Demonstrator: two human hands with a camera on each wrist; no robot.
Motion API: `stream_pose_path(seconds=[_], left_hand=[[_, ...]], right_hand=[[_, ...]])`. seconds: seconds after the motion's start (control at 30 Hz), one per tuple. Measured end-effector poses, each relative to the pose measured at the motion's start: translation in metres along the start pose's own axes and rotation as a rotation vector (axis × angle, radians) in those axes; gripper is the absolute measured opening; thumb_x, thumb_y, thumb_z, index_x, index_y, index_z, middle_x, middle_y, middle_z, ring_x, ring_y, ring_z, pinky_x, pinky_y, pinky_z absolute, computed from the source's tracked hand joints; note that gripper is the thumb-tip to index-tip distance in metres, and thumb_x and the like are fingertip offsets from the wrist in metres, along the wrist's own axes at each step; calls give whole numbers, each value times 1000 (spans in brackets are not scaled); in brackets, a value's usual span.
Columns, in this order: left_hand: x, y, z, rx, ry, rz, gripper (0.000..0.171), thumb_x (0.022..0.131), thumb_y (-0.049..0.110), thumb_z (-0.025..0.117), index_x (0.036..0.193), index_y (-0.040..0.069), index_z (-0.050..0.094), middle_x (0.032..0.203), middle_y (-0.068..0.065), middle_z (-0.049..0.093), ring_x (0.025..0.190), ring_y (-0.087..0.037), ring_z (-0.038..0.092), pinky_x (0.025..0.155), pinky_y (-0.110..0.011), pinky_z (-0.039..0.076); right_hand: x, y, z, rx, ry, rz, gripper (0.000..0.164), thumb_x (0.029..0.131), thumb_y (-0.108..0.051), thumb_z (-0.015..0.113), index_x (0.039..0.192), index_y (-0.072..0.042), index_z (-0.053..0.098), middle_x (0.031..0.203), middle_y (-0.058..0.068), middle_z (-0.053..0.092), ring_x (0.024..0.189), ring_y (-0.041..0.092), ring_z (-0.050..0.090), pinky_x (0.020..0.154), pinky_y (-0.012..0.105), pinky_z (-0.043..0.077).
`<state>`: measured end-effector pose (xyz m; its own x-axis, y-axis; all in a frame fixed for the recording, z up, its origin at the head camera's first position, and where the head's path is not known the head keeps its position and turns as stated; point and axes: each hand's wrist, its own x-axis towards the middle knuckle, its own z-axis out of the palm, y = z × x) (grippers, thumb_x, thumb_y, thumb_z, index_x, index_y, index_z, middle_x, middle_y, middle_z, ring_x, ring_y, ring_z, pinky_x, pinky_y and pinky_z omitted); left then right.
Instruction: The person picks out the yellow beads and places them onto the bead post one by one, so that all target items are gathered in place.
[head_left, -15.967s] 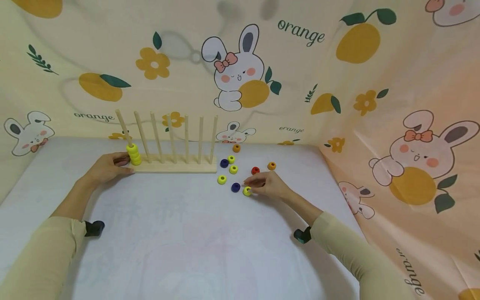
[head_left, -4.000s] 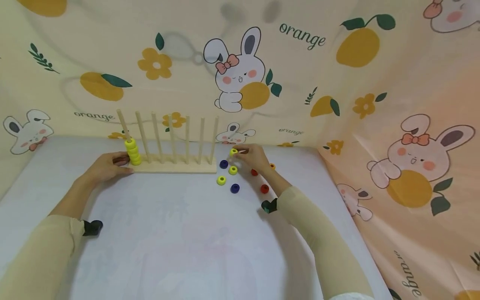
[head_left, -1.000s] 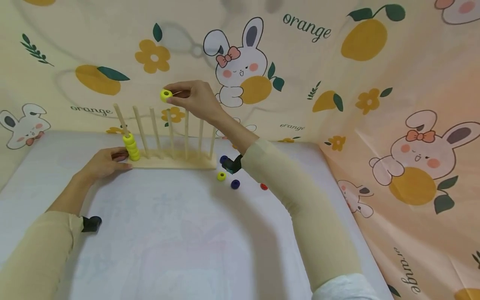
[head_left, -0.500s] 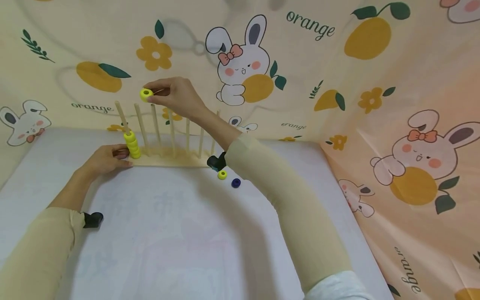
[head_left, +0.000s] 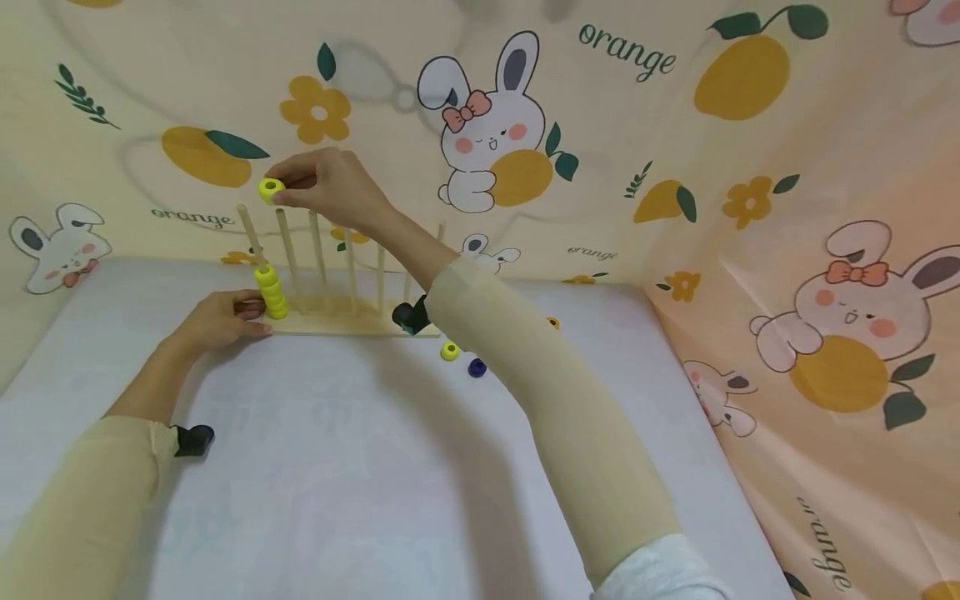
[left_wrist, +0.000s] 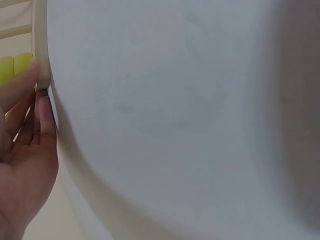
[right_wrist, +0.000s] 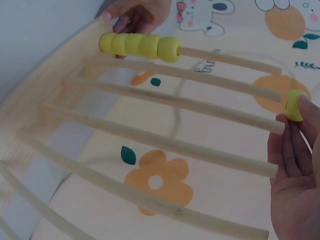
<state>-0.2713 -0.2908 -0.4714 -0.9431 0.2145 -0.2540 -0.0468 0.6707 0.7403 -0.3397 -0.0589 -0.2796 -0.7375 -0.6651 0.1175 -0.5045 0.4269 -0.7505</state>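
Right hand (head_left: 330, 185) pinches round yellow bead (head_left: 271, 191) just above pale wooden peg rack (head_left: 347, 324) | left hand (head_left: 213, 322) grips its left end | step: likely bead-threading | next: should centre hole over slim leftmost peg (head_left: 251, 235), lower

Across a white table (head_left: 315, 467), partly darkened by a broad shadow (head_left: 450, 433) toward the middle: near the back edge, slightly left of its centre, a wooden peg rack (head_left: 341, 324) with base almost parallel to that edge. Loose just off the rack's right end, a yellow bead (head_left: 450, 352); near it, a little farther from the back edge, a dark blue bead (head_left: 477, 368). Toward the back right corner, an orange bead (head_left: 553, 322), partly hidden.
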Motion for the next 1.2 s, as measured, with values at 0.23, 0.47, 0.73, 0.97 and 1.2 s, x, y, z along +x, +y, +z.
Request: stream_pose_path(seconds=[0.23, 0.47, 0.73, 0.97, 1.2], left_hand=[[1, 3, 2, 11, -11, 1, 78, 91, 17, 73, 148, -14, 29, 145, -36, 40, 132, -49, 42, 112, -57, 34], [1, 7, 2, 16, -11, 5, 78, 91, 18, 72, 148, -14, 28, 145, -35, 40, 133, -49, 42, 112, -58, 33], [1, 10, 4, 29, -14, -10, 79, 91, 19, 72, 148, -14, 28, 145, -35, 40, 133, -49, 41, 113, -59, 31], [1, 4, 4, 1, -16, -6, 80, 91, 18, 73, 148, -15, 28, 146, -36, 39, 133, -49, 41, 113, -58, 32], [1, 0, 1, 21, -15, -9, 80, 91, 21, 73, 148, -14, 28, 146, -36, 39, 133, -49, 41, 113, -59, 31]], right_hand=[[5, -6, 9, 5, -42, -2, 38, 91, -20, 74, 127, -11, 69, 114, -4, 72, 97, 0, 67, 83, 10, 51], [10, -11, 14, -51, -62, 6, 38, 90, -25, 74, 127, -14, 69, 115, -9, 71, 102, -1, 63, 84, 8, 48], [10, -12, 17, -74, -77, 40, 39, 90, -27, 74, 128, -18, 69, 116, -11, 71, 103, 0, 63, 82, 8, 48], [11, -13, 18, -62, -90, 61, 39, 91, -27, 73, 128, -16, 69, 118, -11, 71, 102, -3, 63, 83, 7, 48], [8, -9, 11, -35, -67, 25, 39, 92, -26, 72, 128, -14, 68, 117, -10, 71, 101, -4, 63, 84, 6, 47]])
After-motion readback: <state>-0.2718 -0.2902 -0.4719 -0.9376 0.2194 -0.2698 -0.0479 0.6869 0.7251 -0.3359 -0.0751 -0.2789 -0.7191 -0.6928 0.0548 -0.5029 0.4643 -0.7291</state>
